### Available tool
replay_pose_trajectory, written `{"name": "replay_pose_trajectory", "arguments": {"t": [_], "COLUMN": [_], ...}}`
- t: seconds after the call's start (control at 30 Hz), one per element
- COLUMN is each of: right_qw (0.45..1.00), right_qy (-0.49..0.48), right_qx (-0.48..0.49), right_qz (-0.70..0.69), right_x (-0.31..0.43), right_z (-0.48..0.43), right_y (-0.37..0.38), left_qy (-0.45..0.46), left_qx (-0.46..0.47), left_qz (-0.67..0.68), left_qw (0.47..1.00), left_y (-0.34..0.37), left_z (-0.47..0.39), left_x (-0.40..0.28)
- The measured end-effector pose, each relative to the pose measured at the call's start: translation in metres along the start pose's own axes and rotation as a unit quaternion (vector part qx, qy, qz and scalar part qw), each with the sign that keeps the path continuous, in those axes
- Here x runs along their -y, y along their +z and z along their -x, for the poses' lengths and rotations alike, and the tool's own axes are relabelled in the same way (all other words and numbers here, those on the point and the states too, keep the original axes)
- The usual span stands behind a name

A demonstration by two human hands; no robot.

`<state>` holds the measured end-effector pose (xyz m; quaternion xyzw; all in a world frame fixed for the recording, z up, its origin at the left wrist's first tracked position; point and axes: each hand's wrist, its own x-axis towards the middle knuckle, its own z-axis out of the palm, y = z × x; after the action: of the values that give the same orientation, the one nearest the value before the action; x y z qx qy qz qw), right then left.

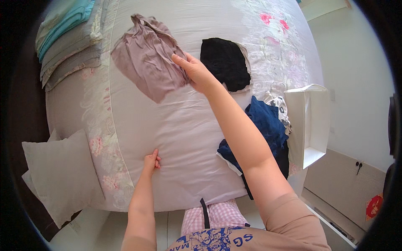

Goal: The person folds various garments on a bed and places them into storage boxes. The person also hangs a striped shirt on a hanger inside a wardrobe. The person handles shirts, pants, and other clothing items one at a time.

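My right hand [196, 71], stretched far over the bed [176, 125], grips the right edge of a mauve cloth garment [150, 59]. The garment is creased and partly doubled over; whether it touches the bed I cannot tell. Low over the near part of the bed is my left hand [153, 161], with nothing in it and its fingers loosely curled, thumb pointing up the picture. A folded black garment [224, 64] lies flat just right of the mauve one, a paler cloth showing from under its edge. Nearer me, partly behind my right forearm, is a heap with a navy garment [267, 120].
A white fabric storage box [296, 125] stands on its side at the bed's right edge, beside a patterned white cloth [279, 105]. Grey cushions [62, 175] lie at lower left. Folded grey bedding [70, 62] and turquoise cloth [67, 26] are stacked at upper left.
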<state>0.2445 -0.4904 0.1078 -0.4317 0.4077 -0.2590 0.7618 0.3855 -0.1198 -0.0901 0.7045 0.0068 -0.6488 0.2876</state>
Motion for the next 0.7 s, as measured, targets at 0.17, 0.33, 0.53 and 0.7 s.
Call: {"name": "replay_pose_trajectory", "arguments": {"t": [0.17, 0.33, 0.53, 0.7], "right_qw": [0.692, 0.742, 0.674, 0.836], "right_qy": [-0.038, 0.077, -0.102, -0.199], "right_qx": [-0.285, -0.301, -0.241, -0.211], "right_qz": [0.662, 0.594, 0.691, 0.466], "right_x": [-0.074, -0.090, -0.093, -0.103], "right_z": [-0.013, -0.008, 0.022, 0.077], "right_y": [-0.085, -0.151, -0.170, -0.123], "left_qy": [-0.017, -0.021, -0.014, -0.010], "left_qx": [0.009, 0.016, 0.017, 0.025], "left_qz": [0.002, 0.009, 0.014, 0.013], "left_qw": [1.000, 1.000, 1.000, 1.000], "left_y": [-0.009, -0.009, -0.009, -0.011], "left_z": [-0.008, -0.004, -0.008, -0.007], "left_x": [0.006, 0.002, 0.004, 0.006]}}
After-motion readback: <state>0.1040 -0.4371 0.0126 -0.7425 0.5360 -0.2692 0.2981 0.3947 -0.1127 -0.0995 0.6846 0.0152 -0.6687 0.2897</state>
